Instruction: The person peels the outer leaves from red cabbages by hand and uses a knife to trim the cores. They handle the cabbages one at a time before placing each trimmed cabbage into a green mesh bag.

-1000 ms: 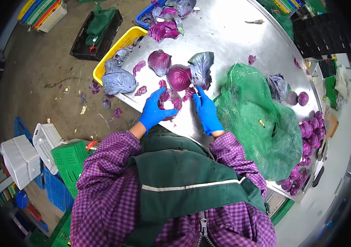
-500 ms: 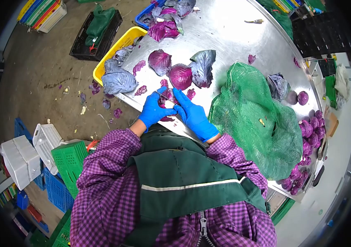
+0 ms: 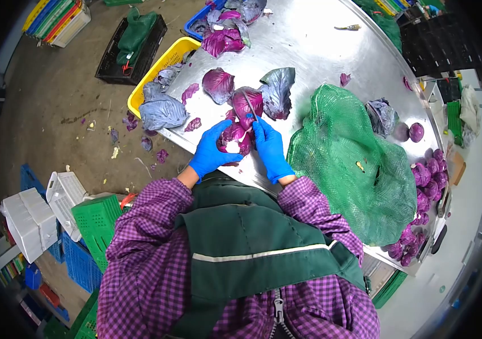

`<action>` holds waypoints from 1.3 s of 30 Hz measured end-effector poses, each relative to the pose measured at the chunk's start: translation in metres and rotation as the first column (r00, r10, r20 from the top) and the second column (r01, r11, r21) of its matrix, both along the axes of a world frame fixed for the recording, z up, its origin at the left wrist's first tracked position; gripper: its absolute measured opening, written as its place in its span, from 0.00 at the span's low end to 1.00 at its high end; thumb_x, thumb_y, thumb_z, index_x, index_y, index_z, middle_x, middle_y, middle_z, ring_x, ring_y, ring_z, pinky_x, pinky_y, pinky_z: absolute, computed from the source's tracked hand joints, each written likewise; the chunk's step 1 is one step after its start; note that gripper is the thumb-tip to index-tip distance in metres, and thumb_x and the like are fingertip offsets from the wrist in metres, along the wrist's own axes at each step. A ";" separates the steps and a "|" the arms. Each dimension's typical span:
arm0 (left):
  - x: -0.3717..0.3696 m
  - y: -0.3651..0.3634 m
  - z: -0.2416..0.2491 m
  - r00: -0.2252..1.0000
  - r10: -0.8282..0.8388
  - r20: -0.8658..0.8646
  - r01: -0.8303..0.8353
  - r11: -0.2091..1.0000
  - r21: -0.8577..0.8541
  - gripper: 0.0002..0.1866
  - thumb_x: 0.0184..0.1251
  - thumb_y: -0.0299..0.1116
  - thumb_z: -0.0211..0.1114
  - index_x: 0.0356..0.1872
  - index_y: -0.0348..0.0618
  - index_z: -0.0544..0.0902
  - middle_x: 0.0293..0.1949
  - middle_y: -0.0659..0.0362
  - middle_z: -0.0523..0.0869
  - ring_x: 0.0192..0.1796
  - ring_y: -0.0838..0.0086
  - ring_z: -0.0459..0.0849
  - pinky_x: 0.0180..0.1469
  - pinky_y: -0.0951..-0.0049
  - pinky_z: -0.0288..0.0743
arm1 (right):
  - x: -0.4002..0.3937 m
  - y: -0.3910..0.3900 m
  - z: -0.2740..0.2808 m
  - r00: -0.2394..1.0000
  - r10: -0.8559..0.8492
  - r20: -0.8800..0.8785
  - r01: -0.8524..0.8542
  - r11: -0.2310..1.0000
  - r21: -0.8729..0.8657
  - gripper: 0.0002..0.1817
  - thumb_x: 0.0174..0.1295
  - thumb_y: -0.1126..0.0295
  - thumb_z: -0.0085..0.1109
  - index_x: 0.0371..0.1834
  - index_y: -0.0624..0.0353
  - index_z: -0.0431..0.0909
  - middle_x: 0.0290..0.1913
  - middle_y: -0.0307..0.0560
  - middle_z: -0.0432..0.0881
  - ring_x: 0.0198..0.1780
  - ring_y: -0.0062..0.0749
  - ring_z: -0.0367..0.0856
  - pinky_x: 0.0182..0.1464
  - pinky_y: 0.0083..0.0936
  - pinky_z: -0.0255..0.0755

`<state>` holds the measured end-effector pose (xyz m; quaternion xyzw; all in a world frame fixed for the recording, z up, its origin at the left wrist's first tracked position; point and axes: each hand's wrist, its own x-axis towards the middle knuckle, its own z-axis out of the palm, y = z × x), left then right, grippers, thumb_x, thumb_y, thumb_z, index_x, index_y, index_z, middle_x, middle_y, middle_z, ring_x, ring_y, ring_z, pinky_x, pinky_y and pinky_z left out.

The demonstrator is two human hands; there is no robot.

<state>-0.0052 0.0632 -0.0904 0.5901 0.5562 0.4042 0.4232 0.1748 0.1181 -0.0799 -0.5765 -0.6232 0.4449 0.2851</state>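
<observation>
Near the table's front edge, my blue-gloved left hand [image 3: 211,151] is closed around the left side of a red cabbage [image 3: 232,134], whose pale cut base faces me. My right hand [image 3: 271,151], also gloved, grips a knife [image 3: 250,105] at the cabbage's right side, the blade pointing away from me. Its handle is mostly hidden by the fingers. Just beyond lies a loose purple leaf [image 3: 241,97], partly behind the blade. Another purple leaf [image 3: 218,85] and a grey-green outer leaf [image 3: 277,93] flank it.
A green mesh bag [image 3: 354,169] covers the table's right part. Several trimmed red cabbages [image 3: 424,186] line the right edge. A yellow crate [image 3: 167,59] and a blue crate [image 3: 193,25] hold outer leaves at the left. A second knife [image 3: 348,27] lies at the far side.
My right hand has moved slightly right, and the knife blade has swung from lying across the cabbage to pointing away from me. My left hand stays on the cabbage, its fingers spread a little wider.
</observation>
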 end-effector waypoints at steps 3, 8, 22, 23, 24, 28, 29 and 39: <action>-0.009 -0.009 -0.010 0.990 -0.028 0.141 0.026 1.000 0.016 0.49 0.37 0.32 0.81 0.66 0.35 0.65 0.64 0.51 0.71 0.65 0.66 0.70 0.68 0.68 0.61 | 0.008 0.013 -0.013 0.905 -0.317 -0.283 0.260 0.940 -0.222 0.17 0.69 0.56 0.52 0.50 0.55 0.80 0.19 0.32 0.71 0.18 0.15 0.66 0.20 0.18 0.59; -0.014 -0.010 0.003 0.872 0.011 0.490 0.013 0.999 -0.045 0.49 0.40 0.25 0.79 0.68 0.36 0.61 0.67 0.51 0.66 0.68 0.66 0.65 0.71 0.66 0.56 | 0.024 0.024 0.016 0.934 -0.294 -0.205 0.236 0.934 -0.267 0.19 0.66 0.56 0.57 0.54 0.55 0.77 0.20 0.33 0.72 0.15 0.16 0.68 0.17 0.16 0.60; -0.010 0.013 0.033 0.915 0.016 0.403 -0.036 0.998 0.043 0.54 0.38 0.38 0.82 0.69 0.39 0.59 0.66 0.53 0.67 0.68 0.66 0.66 0.70 0.65 0.59 | -0.001 0.011 0.064 0.990 0.012 -0.140 -0.019 0.999 -0.049 0.16 0.59 0.63 0.65 0.48 0.59 0.81 0.19 0.31 0.75 0.20 0.12 0.67 0.24 0.15 0.63; -0.011 0.013 0.032 0.956 -0.031 0.293 -0.012 0.990 0.144 0.54 0.38 0.38 0.82 0.68 0.39 0.60 0.65 0.52 0.68 0.67 0.65 0.66 0.70 0.65 0.59 | 0.001 0.017 0.060 0.982 -0.089 -0.169 0.070 0.991 -0.116 0.15 0.60 0.63 0.65 0.47 0.59 0.81 0.20 0.31 0.76 0.20 0.12 0.67 0.24 0.15 0.63; -0.011 0.012 0.030 0.956 -0.029 0.293 -0.014 0.989 0.145 0.54 0.38 0.38 0.82 0.68 0.39 0.60 0.65 0.52 0.68 0.67 0.65 0.66 0.70 0.65 0.59 | 0.005 0.024 0.058 0.963 -0.191 -0.190 0.156 0.970 -0.186 0.14 0.60 0.63 0.64 0.46 0.59 0.82 0.20 0.32 0.77 0.20 0.13 0.68 0.24 0.16 0.63; -0.008 0.011 0.044 0.960 -0.014 0.279 -0.047 0.976 0.210 0.51 0.36 0.37 0.82 0.66 0.40 0.63 0.64 0.51 0.68 0.67 0.63 0.67 0.69 0.63 0.61 | 0.019 0.035 0.054 0.999 -0.006 -0.048 0.019 0.960 0.280 0.28 0.56 0.60 0.67 0.59 0.59 0.73 0.48 0.52 0.83 0.48 0.33 0.82 0.50 0.27 0.74; -0.007 0.009 0.046 0.981 0.024 0.191 -0.069 0.969 0.236 0.51 0.36 0.36 0.82 0.66 0.40 0.64 0.63 0.51 0.69 0.66 0.62 0.68 0.68 0.62 0.61 | 0.013 0.027 0.067 0.998 0.054 0.028 -0.059 0.963 0.263 0.31 0.55 0.59 0.68 0.61 0.58 0.72 0.53 0.53 0.80 0.53 0.37 0.79 0.55 0.28 0.72; -0.001 0.004 0.042 0.996 0.088 0.003 -0.086 0.966 0.244 0.48 0.33 0.38 0.82 0.63 0.42 0.68 0.61 0.50 0.71 0.64 0.59 0.69 0.66 0.62 0.64 | -0.012 -0.001 0.091 0.917 0.199 0.346 -0.299 0.917 0.263 0.17 0.54 0.61 0.64 0.47 0.49 0.79 0.38 0.47 0.83 0.33 0.41 0.84 0.36 0.33 0.77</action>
